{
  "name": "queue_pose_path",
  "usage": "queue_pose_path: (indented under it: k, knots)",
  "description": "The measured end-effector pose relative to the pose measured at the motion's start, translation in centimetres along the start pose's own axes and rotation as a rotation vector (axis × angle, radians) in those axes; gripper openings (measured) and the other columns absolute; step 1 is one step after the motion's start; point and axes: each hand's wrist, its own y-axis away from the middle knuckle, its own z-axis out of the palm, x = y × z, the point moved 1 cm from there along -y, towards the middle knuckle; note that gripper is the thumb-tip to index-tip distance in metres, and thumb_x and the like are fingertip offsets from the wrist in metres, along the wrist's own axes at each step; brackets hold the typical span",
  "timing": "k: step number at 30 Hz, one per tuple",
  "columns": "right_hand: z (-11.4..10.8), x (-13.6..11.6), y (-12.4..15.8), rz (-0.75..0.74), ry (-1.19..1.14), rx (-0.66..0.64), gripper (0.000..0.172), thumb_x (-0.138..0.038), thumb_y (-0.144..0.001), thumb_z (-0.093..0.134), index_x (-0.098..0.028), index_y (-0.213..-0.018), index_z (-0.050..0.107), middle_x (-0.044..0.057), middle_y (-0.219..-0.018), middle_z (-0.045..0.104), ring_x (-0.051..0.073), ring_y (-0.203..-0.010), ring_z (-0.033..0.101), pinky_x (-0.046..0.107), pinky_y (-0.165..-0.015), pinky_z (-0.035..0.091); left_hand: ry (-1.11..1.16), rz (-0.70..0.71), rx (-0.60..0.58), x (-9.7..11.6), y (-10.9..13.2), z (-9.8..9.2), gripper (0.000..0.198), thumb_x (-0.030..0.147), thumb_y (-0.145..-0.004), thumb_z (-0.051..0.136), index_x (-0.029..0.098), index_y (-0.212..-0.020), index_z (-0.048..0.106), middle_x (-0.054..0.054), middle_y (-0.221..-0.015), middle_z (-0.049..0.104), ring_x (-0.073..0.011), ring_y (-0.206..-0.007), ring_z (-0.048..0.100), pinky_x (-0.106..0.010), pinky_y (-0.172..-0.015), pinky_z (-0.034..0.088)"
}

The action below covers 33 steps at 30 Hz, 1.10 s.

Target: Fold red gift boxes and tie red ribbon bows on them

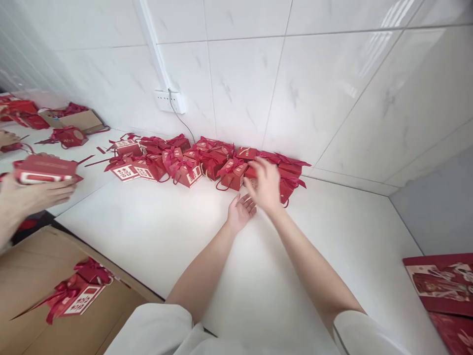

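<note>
Red gift boxes (186, 172) with ribbon bows and white character panels stand in a row along the wall. My left hand (241, 213) rests palm up on or just over the white table, fingers outstretched, with nothing in it. Just above it and to the right, my right hand (266, 185) has its fingers apart and curved. It is in front of one red box (251, 176) and partly covers it; whether it touches that box I cannot tell. Another ribboned box (232, 173) stands immediately left of my right hand.
At the left, another person's hand (35, 199) holds a red box (46, 167). Below it, an open cardboard carton (121, 303) contains a ribboned box (79, 293). A red printed package (443, 286) lies at the right edge. A cable runs from the wall socket (169, 101).
</note>
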Motion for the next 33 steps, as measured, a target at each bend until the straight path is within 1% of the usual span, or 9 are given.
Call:
queue_pose_path:
  k: [4,7,10,13,17,24,27,29,33]
  knots:
    - [-1.8,10.0,0.9,0.421,0.092,-0.148,0.082,-0.058,-0.077,0.055,-0.013,-0.141,0.031,0.021,-0.145,0.035,0.037,-0.134,0.029,0.066,-0.105,0.013,0.012,-0.04,-0.077,0.0,-0.2,0.3,0.035,0.044,-0.084,0.054,0.015,-0.101,0.063,-0.011,-0.102,0.064,-0.0173,-0.09,0.062,-0.028,-0.074,0.048]
    - [-2.9,12.6,1.8,0.523,0.005,-0.325,0.081,-0.068,-0.081,0.043,-0.015,-0.141,0.034,0.02,-0.139,0.044,0.036,-0.128,0.041,0.061,-0.105,0.019,-0.044,-0.038,-0.088,-0.2,-0.4,0.4,0.036,0.044,-0.084,0.053,0.014,-0.102,0.063,-0.011,-0.103,0.064,-0.0176,-0.091,0.062,-0.028,-0.074,0.048]
    - [-5.1,12.4,2.5,0.6,-0.08,-0.37,0.074,-0.07,-0.086,0.025,-0.019,-0.138,0.04,0.014,-0.107,0.067,0.03,-0.107,0.059,0.046,-0.092,0.04,-0.115,0.048,-0.055,-0.6,-0.5,0.4,0.036,0.045,-0.085,0.052,0.015,-0.101,0.063,-0.012,-0.103,0.064,-0.0192,-0.093,0.062,-0.029,-0.075,0.047]
    - [-7.8,11.8,2.8,0.653,-0.126,-0.382,0.069,-0.069,-0.088,0.02,-0.021,-0.126,0.053,0.006,-0.069,0.068,0.024,-0.077,0.065,0.035,-0.073,0.045,-0.306,0.29,0.026,-0.2,-0.6,0.6,0.033,0.044,-0.088,0.048,0.018,-0.102,0.063,-0.01,-0.104,0.065,-0.0202,-0.099,0.06,-0.03,-0.081,0.045]
    - [-10.9,11.4,3.0,0.599,-0.212,-0.42,0.054,-0.061,-0.089,0.035,-0.022,-0.12,0.057,0.005,-0.078,0.069,0.018,-0.069,0.064,0.029,-0.067,0.045,-0.763,0.505,0.083,2.6,-0.2,2.4,0.033,0.046,-0.089,0.046,0.023,-0.102,0.064,-0.007,-0.112,0.064,-0.0208,-0.109,0.056,-0.032,-0.091,0.039]
    - [-14.2,10.1,4.0,0.49,-0.326,-0.74,0.039,-0.053,-0.085,0.049,-0.029,-0.112,0.062,0.006,-0.108,0.066,0.021,-0.093,0.062,0.029,-0.07,0.047,-1.279,0.325,-0.347,7.8,4.4,9.6,0.031,0.044,-0.081,0.059,0.025,-0.105,0.066,-0.006,-0.116,0.064,-0.0239,-0.112,0.055,-0.037,-0.101,0.037]
    - [-15.0,9.3,4.2,0.455,-0.274,-0.858,0.037,-0.055,-0.085,0.046,-0.026,-0.095,0.067,0.006,-0.095,0.067,0.021,-0.08,0.061,0.031,-0.064,0.046,-1.398,0.26,-0.455,7.5,6.1,11.2,0.029,0.038,-0.076,0.065,0.026,-0.102,0.068,-0.004,-0.113,0.065,-0.0255,-0.111,0.055,-0.039,-0.101,0.039]
    - [-15.3,9.0,4.3,0.441,-0.246,-0.911,0.038,-0.055,-0.086,0.042,-0.026,-0.088,0.067,0.005,-0.085,0.067,0.02,-0.072,0.059,0.031,-0.06,0.044,-1.41,0.324,-0.511,6.5,6.4,11.6,0.026,0.033,-0.079,0.06,0.027,-0.102,0.07,-0.004,-0.113,0.066,-0.0255,-0.112,0.056,-0.039,-0.1,0.041]
    - [-14.9,8.7,4.4,0.425,-0.307,-0.986,0.039,-0.055,-0.078,0.055,-0.027,-0.104,0.064,0.006,-0.092,0.066,0.021,-0.077,0.061,0.031,-0.065,0.046,-1.356,0.358,-0.605,4.0,5.4,10.9,0.031,0.027,-0.081,0.056,0.028,-0.109,0.068,-0.005,-0.121,0.063,-0.0256,-0.113,0.057,-0.036,-0.093,0.046]
